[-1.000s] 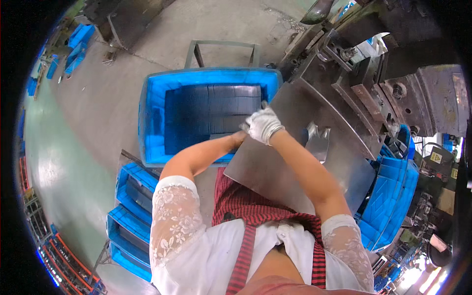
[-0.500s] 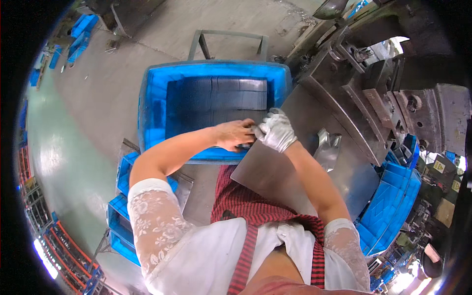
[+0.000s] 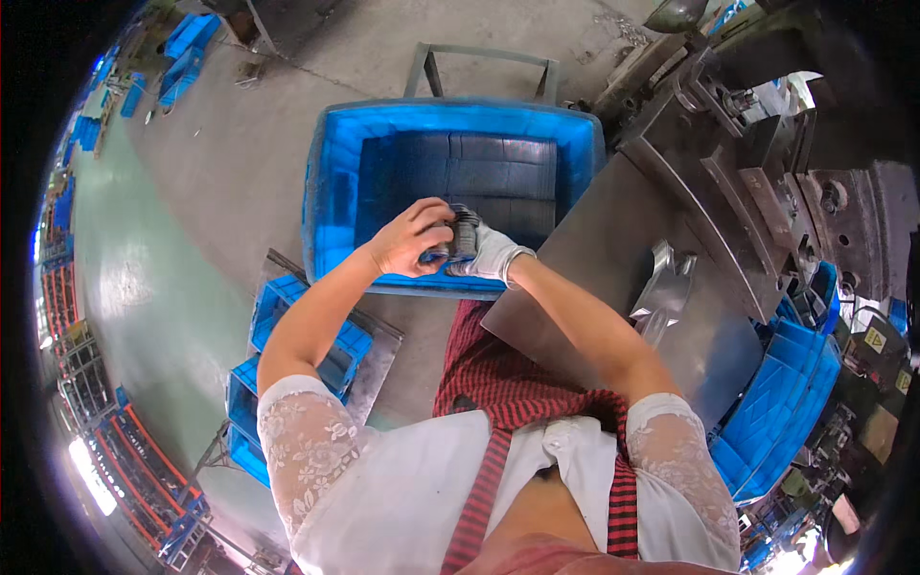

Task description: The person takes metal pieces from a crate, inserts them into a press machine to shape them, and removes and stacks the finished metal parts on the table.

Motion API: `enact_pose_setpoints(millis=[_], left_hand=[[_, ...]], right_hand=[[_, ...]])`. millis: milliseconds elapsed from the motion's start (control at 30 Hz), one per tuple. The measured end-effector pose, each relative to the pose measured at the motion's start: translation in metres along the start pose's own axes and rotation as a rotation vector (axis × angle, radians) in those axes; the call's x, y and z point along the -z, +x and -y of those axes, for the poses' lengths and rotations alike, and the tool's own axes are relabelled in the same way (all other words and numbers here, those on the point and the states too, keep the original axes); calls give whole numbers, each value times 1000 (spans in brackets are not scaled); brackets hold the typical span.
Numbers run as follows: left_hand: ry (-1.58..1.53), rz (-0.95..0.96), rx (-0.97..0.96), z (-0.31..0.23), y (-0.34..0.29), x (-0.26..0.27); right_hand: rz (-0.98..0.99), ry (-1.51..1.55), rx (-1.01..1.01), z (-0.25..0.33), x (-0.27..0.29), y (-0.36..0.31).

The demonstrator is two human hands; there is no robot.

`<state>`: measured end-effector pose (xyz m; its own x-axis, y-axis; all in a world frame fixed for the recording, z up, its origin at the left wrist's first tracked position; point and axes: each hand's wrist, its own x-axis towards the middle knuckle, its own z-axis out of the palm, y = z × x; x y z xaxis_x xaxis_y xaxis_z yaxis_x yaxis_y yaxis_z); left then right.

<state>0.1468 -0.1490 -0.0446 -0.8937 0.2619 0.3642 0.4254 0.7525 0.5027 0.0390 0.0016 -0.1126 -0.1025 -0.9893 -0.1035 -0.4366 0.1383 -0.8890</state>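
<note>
Over the near part of a blue plastic crate (image 3: 331,182), my two hands meet. My left hand (image 3: 412,240) is bare, its fingers curled round the left side of a small grey, ridged bundle (image 3: 464,230) that looks like a stack of thin metal pieces. My right hand (image 3: 491,257), in a whitish work glove, grips the right side of the bundle. The fingers hide much of it. Inside the crate, beyond my hands, lie dark flat metal sheets (image 3: 498,168) in close rows.
To the right, a metal table (image 3: 575,278) bears shiny bent metal parts (image 3: 664,287). Heavy press machinery (image 3: 757,182) stands beyond it. Blue bins stand at the right (image 3: 776,402) and lower left (image 3: 278,316). A metal frame (image 3: 489,53) rises behind the crate.
My hands have moved left within the crate and closed together on the grey bundle, which now shows more plainly. The whole view has shifted, so the crate appears further right.
</note>
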Motion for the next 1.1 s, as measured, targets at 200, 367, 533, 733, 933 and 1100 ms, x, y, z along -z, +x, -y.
enact_pose_setpoints(millis=[200, 367, 533, 733, 933, 1100], left_hand=[[-290, 29, 1017, -10, -43, -21], [-425, -141, 965, -2, -32, -12], [-465, -459, 892, -16, -61, -23], [-1128, -1095, 817, -66, 29, 48], [-1814, -1368, 439, -139, 82, 54], [-1995, -1119, 245, -174, 88, 15]], right_hand=[[-3, -283, 144, 8, -8, 43], [-53, 7, 54, 71, 37, 22], [-68, 171, 90, 91, 34, 21], [-436, -79, 288, 181, 97, 32], [-97, -386, 517, 234, 164, -9], [395, 1522, -114, 170, 84, -111]])
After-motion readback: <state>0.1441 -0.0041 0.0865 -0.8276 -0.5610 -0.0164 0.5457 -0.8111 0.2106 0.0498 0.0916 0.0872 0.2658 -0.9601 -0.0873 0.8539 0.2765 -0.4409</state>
